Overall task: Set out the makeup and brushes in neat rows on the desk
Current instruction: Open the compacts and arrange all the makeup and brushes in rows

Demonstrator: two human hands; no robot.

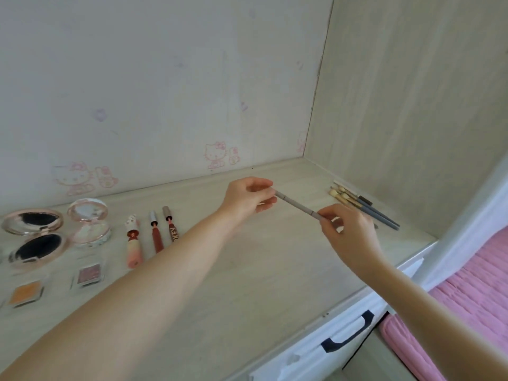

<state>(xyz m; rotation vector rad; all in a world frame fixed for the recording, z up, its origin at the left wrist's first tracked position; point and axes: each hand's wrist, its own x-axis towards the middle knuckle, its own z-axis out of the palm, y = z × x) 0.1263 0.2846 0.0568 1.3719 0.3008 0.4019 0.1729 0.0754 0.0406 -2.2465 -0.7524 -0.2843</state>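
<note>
A thin grey makeup pencil [298, 206] hangs above the pale wooden desk [247, 270], held at both ends. My left hand [247, 198] pinches its far end and my right hand [349, 235] pinches its near end. At the left, three lip products [154, 237] lie side by side. Left of them stand two open round compacts [35, 237] [90, 224]. Two small square eyeshadow pots [88, 274] [26, 294] sit in front of those. Several grey-handled brushes [362, 206] lie in a loose bunch at the back right, near the side panel.
A wall with pink cat stickers [215, 155] backs the desk, and a wooden side panel [412, 119] closes its right end. Below the front edge is a white drawer with a dark handle [347, 335]. Pink bedding [467, 298] lies at lower right.
</note>
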